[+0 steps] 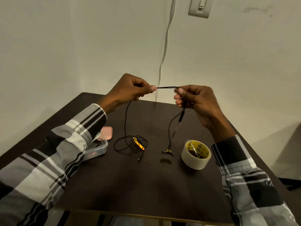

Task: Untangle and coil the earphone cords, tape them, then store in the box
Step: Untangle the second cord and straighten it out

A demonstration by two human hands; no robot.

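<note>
At the far left of the dark table (146,185), partly hidden behind the left plaid sleeve (48,157), sits a small clear plastic box (97,150) with a dark cord lying inside it. Its pink lid (106,132) lies flat on the table just beyond the box, touching or nearly touching its far edge.

To the right of the box, near the middle of the table, a loose tangle of black earphone cord (125,142) rests on the surface, wrapped around a yellow and black piece (138,143). From this heap one strand rises up to the left hand (128,91), which is raised above the far side of the table and pinches the cord between thumb and curled fingers.

A short, taut stretch of doubled cord (167,87) runs level between the two hands, which are held a little apart. The right hand (197,100) pinches the other end of that stretch with thumb and forefinger, its remaining fingers curled in. Below the right hand the cord hangs down, passing an inline remote (182,116), and ends in a pair of earbuds (168,152) with yellow accents that hang just above the table or touch it; which of the two cannot be told.

Right of the earbuds stands a roll of clear packing tape (196,154) with a yellow printed core, lying flat on the table, near the right plaid sleeve (247,176).

Behind the table, a pale cable (165,46) runs down the wall (81,46) beside a wall switch plate (200,7) at the top right.
</note>
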